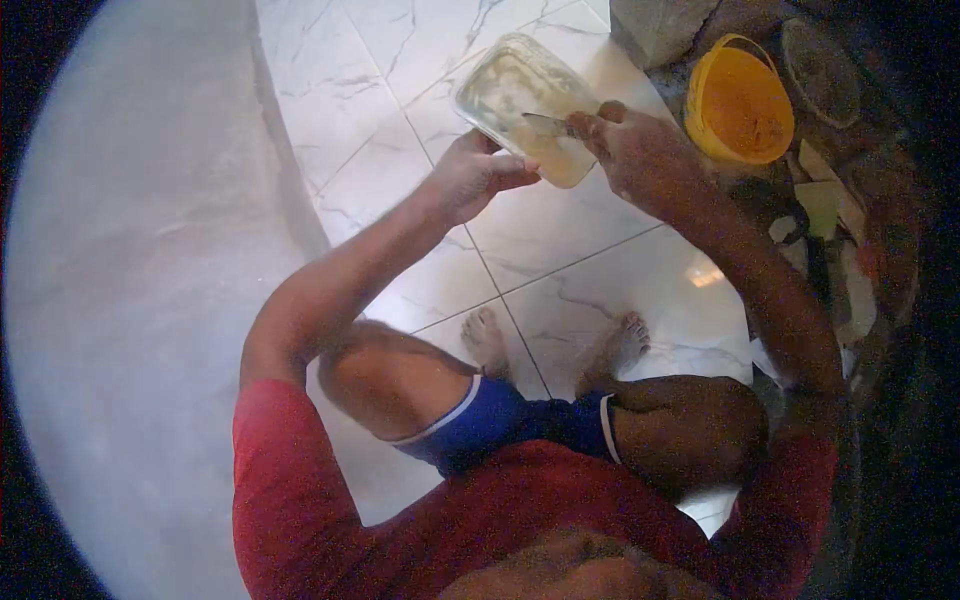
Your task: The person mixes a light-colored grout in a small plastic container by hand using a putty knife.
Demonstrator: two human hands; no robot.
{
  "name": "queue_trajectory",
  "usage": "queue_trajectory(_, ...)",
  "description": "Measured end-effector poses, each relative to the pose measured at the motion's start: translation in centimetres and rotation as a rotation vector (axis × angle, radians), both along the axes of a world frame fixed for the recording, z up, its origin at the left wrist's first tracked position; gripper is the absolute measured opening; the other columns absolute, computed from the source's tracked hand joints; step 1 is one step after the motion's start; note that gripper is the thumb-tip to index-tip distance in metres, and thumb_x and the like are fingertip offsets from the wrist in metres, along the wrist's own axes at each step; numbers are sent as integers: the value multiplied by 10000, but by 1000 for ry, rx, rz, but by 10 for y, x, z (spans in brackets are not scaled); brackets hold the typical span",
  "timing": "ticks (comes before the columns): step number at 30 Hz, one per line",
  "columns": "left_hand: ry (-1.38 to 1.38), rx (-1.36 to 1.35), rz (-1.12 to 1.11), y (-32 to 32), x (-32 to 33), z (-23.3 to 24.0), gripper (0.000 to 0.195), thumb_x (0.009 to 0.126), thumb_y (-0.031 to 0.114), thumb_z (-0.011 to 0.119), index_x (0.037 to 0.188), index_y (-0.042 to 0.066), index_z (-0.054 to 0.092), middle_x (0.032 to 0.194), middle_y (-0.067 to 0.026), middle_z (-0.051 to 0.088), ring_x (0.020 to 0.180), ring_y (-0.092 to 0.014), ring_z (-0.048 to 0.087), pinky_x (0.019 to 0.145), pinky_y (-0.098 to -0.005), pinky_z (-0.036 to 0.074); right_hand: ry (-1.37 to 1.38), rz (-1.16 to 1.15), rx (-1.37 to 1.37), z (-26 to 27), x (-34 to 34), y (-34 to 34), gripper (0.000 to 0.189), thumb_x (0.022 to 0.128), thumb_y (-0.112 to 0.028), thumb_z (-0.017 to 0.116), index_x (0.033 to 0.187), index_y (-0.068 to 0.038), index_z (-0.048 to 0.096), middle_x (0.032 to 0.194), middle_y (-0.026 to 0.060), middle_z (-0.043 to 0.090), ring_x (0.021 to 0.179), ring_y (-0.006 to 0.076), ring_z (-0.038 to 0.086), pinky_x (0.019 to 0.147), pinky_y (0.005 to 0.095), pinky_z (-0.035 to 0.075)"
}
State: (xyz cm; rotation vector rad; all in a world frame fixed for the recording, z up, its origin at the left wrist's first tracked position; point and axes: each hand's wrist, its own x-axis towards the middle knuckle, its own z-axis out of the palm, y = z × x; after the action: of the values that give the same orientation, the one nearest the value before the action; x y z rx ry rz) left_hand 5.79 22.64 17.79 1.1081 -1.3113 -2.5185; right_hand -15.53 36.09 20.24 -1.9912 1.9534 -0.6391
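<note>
My left hand (487,174) grips the lower left edge of a clear plastic tub (517,71), its thumb at the near rim. Pale, creamy residue coats the tub's inside, with a thicker yellowish-white patch at the near end. In my right hand (619,142) is a small tool with a pointed metal blade (546,124), a knife or a putty knife; I cannot tell which. The blade lies over the tub's opening, and its handle is mostly hidden by my fingers. Both hands are held above the tiled floor.
White marble-patterned tiles (525,225) cover the floor, with my bare feet on them. A pale wall or slab (150,262) runs along the left. At the upper right stands a yellow bucket (739,105) with orange-brown staining inside, beside grey sheeting and assorted scraps (821,202).
</note>
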Motion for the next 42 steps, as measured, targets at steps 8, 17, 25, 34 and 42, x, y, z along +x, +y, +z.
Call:
queue_trajectory(8, -29, 65, -52, -1, -1, 18, 720, 756, 113, 813, 1360, 15, 433, 1313, -117, 537, 1132, -220, 584, 952, -384, 519, 259, -13, 225, 26, -3, 14, 260, 916, -122, 526, 1153, -112, 632, 936, 138, 639, 788, 334, 686, 677, 446, 576)
queue_trajectory(17, -8, 155, -29, -3, 13, -20, 778, 735, 105, 820, 1382, 6, 400, 1304, -125, 531, 1173, -242, 553, 978, -405, 499, 200, -61, 398, 18, 18, -18, 285, 901, -98, 526, 1173, -100, 614, 946, 140, 637, 817, 346, 685, 713, 446, 568)
queue_trajectory(25, 55, 132, -9, 1, 15, -11, 775, 750, 88, 792, 1395, -17, 378, 1291, -161, 530, 1158, -251, 559, 979, -387, 489, 268, -34, 361, 31, 27, -5, 354, 916, -106, 533, 1266, -114, 582, 951, 113, 619, 881, 302, 657, 725, 408, 555)
queue_trajectory(34, 43, 106, 5, 8, 16, 7, 775, 750, 98, 803, 1394, -14, 386, 1281, -156, 535, 1160, -243, 560, 948, -380, 505, 321, 53, 153, 29, 20, 13, 465, 872, -88, 538, 1337, -81, 523, 1008, 115, 628, 888, 279, 664, 666, 391, 587)
queue_trajectory(42, 12, 115, 29, 13, 17, 16, 764, 767, 102, 796, 1402, 7, 381, 1326, -138, 530, 1176, -256, 560, 954, -407, 507, 287, 56, 373, 27, 26, 21, 445, 890, -100, 541, 1335, -86, 538, 1015, 133, 637, 906, 302, 668, 702, 418, 575)
